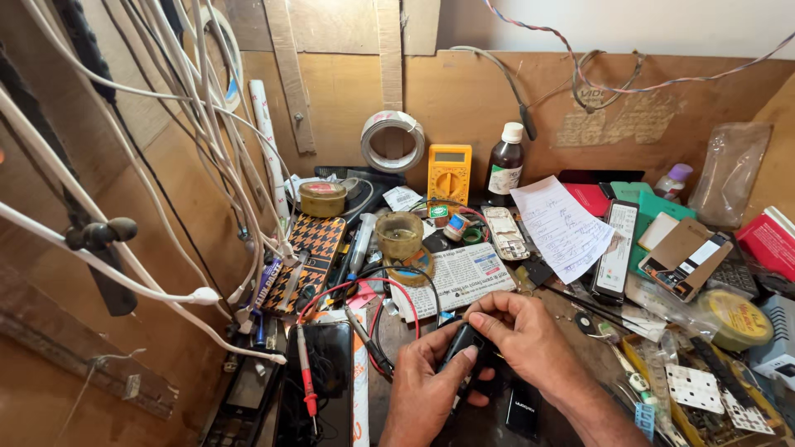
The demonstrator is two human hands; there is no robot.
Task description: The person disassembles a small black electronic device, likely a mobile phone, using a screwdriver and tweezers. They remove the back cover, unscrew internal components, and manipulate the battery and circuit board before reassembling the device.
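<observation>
Cluttered wooden workbench [571, 302]: multimeter [449, 172], brown bottle [504, 170], newspaper [460, 279], phone [325, 364].

Yellow multimeter's grey screen [450, 156] beside brown bottle's white-green label [502, 178], at back wall.

Black gadget [460, 343] in my hands. Yellow multimeter [449, 173]. Brown bottle [503, 172], white cap. Phone case [305, 261] with orange-black houndstooth pattern. White cables [166, 124]. Red probe [305, 372]. Red box [770, 240]. Green box [650, 203]. White paper [563, 228], blue handwriting.
</observation>
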